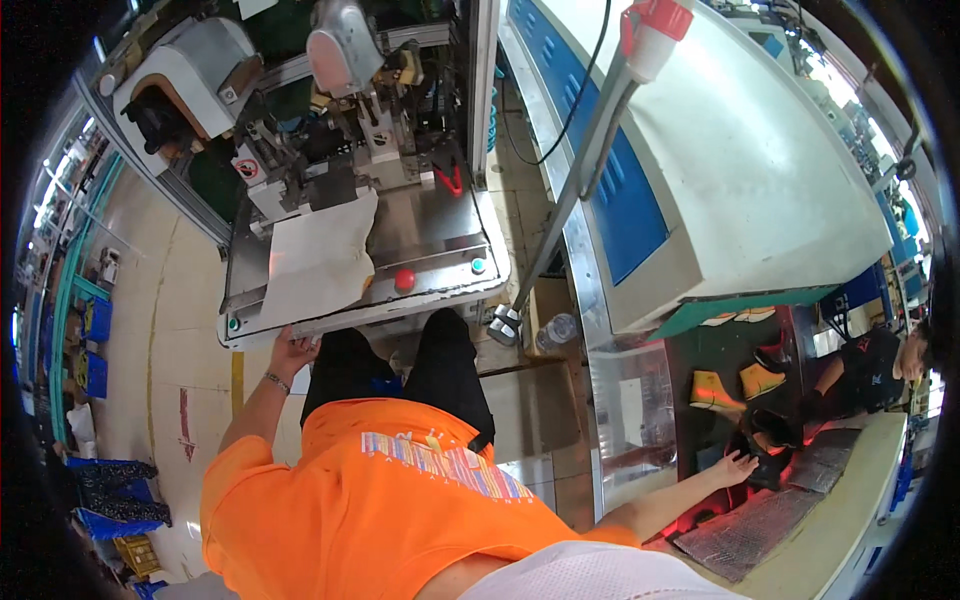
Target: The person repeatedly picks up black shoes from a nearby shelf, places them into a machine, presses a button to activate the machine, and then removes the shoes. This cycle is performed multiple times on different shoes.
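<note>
My left hand (291, 354) rests at the front edge of a machine's metal worktable (440, 235), its fingers apart and partly hidden by the edge. A white sheet (318, 262) with an uneven right edge lies on the table just above that hand. My right arm stretches out to the far right over a dark conveyor (695, 355). There my right hand (735, 469) is open, fingers spread, beside a black shoe (768, 468); whether it touches the shoe is unclear. Yellow shoe pieces (714, 391) stand farther up the conveyor.
A red button (404, 280) and a green button (478, 266) sit on the table's front strip. A metal pole with a red-and-white plug (655, 35) rises beside the large white-and-blue machine (760, 160). Silvery mats (750, 530) lie near the right hand. A co-worker (862, 370) stands beyond the conveyor.
</note>
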`<state>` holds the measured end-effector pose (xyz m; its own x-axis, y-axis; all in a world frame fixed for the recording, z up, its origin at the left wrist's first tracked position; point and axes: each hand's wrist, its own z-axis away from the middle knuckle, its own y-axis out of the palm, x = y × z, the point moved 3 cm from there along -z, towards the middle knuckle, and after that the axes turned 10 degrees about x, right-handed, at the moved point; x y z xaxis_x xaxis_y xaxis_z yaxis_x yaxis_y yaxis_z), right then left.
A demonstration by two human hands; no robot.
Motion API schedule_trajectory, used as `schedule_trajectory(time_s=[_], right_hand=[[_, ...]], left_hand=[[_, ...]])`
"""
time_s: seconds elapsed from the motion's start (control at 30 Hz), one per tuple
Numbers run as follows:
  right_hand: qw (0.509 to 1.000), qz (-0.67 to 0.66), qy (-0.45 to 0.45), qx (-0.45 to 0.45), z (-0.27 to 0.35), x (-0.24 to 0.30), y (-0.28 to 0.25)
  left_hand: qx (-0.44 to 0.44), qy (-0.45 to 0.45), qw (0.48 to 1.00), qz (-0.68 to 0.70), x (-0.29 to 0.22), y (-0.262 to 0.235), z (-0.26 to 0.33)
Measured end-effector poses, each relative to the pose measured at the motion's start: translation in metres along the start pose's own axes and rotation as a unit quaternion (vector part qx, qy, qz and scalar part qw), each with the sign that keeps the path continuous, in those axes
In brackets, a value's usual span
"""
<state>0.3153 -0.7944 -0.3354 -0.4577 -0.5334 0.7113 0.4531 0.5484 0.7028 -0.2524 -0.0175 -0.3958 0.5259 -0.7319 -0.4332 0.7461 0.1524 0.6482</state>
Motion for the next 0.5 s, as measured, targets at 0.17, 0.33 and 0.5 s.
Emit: schedule_trajectory(time_s=[0.17,0.33,0.5], right_hand=[[0.732,0.556,-0.382,0.092,0.068,0.061,0.038],[0.973,0.209,0.02,0.092,0.097,0.083,0.099],[0.965,0.171,0.043,0.194,0.126,0.106,0.146]], left_hand=[[-0.038,-0.034,0.998,0.037,0.006,0.026,0.001],[0.002,-0.051,0.998,0.03,-0.007,0.004,-0.003],[0.086,-0.176,0.978,-0.069,0.025,0.055,0.018]])
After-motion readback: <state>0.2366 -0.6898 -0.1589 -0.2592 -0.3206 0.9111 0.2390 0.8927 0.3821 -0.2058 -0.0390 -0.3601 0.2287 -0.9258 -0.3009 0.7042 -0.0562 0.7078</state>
